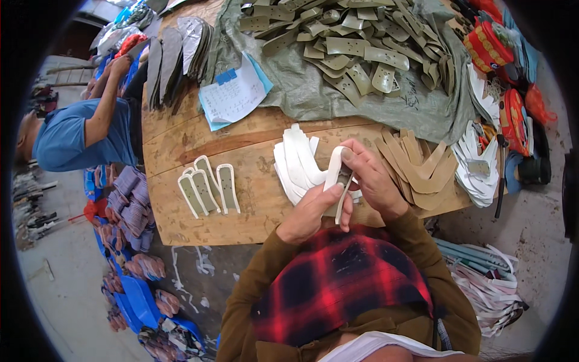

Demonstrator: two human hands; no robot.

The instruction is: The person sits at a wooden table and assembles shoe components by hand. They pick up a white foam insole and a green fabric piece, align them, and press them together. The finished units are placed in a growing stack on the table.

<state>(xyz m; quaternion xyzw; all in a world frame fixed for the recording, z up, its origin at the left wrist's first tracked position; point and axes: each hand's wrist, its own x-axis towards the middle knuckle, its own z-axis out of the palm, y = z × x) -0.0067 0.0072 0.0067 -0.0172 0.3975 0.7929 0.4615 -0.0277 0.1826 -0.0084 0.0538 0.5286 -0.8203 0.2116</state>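
Observation:
Both my hands meet over the near part of the wooden table (253,223). My left hand (306,212) grips the lower side of a white-edged curved strip (332,172), and the fingers of my right hand (374,180) are closed on its top and right side. An olive piece appears to sit inside the strip's bend, largely covered by my fingers. Just beyond my left hand lies a stack of white curved pieces (293,158). Tan V-shaped pieces (431,174) lie beside my right hand. Several olive pieces with white borders (228,188) rest to the left.
A heap of olive curved plates with holes (347,47) covers a green woven sheet (289,99) at the far side. Papers (232,96) and grey pieces (172,63) lie far left. Another person (90,130) is beyond the table's left edge. White pieces (479,163) hang at the right.

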